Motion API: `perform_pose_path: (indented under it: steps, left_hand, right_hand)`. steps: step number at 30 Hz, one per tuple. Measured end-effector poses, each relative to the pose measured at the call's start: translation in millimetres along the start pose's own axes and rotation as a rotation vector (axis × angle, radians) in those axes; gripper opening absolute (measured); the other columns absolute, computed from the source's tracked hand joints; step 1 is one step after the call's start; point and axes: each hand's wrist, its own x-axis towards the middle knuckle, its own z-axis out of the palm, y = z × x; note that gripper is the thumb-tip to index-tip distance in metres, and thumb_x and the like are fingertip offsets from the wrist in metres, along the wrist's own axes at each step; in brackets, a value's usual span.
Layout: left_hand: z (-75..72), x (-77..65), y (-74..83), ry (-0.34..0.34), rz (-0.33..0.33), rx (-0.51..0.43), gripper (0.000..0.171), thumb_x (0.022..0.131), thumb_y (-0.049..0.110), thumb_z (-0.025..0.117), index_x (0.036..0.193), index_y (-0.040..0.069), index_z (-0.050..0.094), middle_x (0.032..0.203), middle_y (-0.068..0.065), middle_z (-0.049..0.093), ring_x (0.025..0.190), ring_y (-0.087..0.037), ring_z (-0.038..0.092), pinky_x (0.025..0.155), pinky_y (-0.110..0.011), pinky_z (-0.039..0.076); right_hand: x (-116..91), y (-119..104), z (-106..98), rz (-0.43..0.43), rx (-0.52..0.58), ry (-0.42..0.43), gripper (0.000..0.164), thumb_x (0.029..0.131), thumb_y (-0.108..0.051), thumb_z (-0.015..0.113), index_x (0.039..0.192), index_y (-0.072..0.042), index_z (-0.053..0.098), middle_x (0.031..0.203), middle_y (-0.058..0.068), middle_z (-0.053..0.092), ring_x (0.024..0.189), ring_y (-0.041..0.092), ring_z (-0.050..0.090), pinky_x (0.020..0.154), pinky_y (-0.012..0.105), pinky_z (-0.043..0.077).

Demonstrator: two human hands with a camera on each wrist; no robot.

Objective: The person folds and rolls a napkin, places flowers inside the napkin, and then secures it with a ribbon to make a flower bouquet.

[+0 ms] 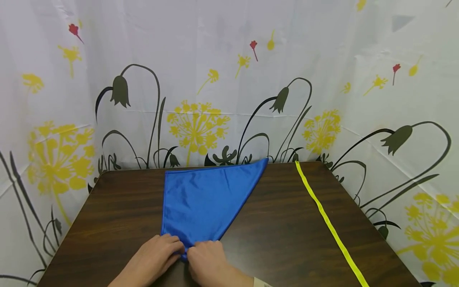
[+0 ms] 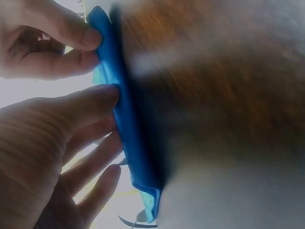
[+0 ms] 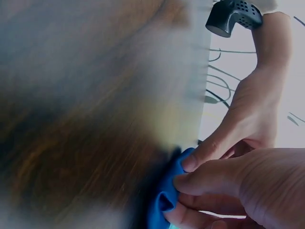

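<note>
- Head view: no brand, label or readable writing shows on anything; a pale band at the right wrist carries marks too small to read
- The surface is a dark brown wood-grain table, backed on three sides by a white curtain printed with yellow dandelion heads, dark drooping bell flowers and small red blooms
- No containers are in view
- A shiny blue satin cloth folded into a triangle lies flat on the table, its long top edge along the far side at 12 o'clock, one tip toward 1 o'clock and its lowest tip pointing to 6 o'clock, under the hands
- A thin bright yellow ribbon strip runs straight across the table from 1 o'clock down to 5 o'clock, well apart from the cloth
- The left hand sits at 6 o'clock, just left of the cloth's lowest tip; in the left wrist view its thumb and fingers press against the folded blue edge, pinching it
- The right hand is right beside the left, touching it at the fingertips; in the right wrist view its fingertips nip a small bunched corner of the blue cloth
- Both wrist views show the table badly blurred
</note>
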Motion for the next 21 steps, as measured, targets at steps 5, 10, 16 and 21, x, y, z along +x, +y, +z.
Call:
perform_pose_path:
  steps: [5,10,16,21]
  left_hand:
    - [-3.3,-0.8,2.2,-0.049,-0.033,-0.026,0.022,0.088,0.014,0.087,0.089,0.027,0.07,0.088,0.017,0.055,0.076,0.0,0.049,0.064,-0.025,0.047]
    - [-4.0,-3.6,-0.5,-0.095,-0.01,-0.063,0.023,0.088,0.014,0.088,0.091,0.026,0.069,0.093,0.014,0.051,0.077,0.001,0.042,0.064,-0.022,0.042]
    - [1.4,-2.4,-0.7,-0.013,0.044,-0.039,0.028,0.086,0.013,0.089,0.085,0.028,0.065,0.086,0.017,0.043,0.075,0.002,0.039,0.062,-0.019,0.037]
    - [1.5,-0.5,0.9,-0.02,0.045,-0.062,0.024,0.089,0.014,0.086,0.087,0.029,0.067,0.086,0.019,0.044,0.075,0.003,0.04,0.063,-0.019,0.038]
  right_hand:
    - [2,0,-1,-0.014,-0.049,-0.02,0.02,0.088,-0.036,0.083,0.072,-0.028,0.073,0.074,-0.01,0.065,0.065,0.01,0.061,0.057,0.029,0.045]
    - [3,-1,-1,-0.052,-0.027,-0.131,0.014,0.094,-0.037,0.079,0.082,-0.031,0.077,0.085,-0.01,0.066,0.073,0.009,0.06,0.064,0.029,0.047]
    - [-2,7,2,-0.076,-0.031,-0.046,0.017,0.092,-0.04,0.081,0.081,-0.03,0.073,0.079,-0.011,0.064,0.066,0.008,0.058,0.06,0.027,0.041]
    - [-5,14,3,-0.108,0.038,-0.048,0.02,0.094,-0.042,0.081,0.09,-0.028,0.067,0.077,-0.011,0.064,0.064,0.007,0.058,0.061,0.027,0.038]
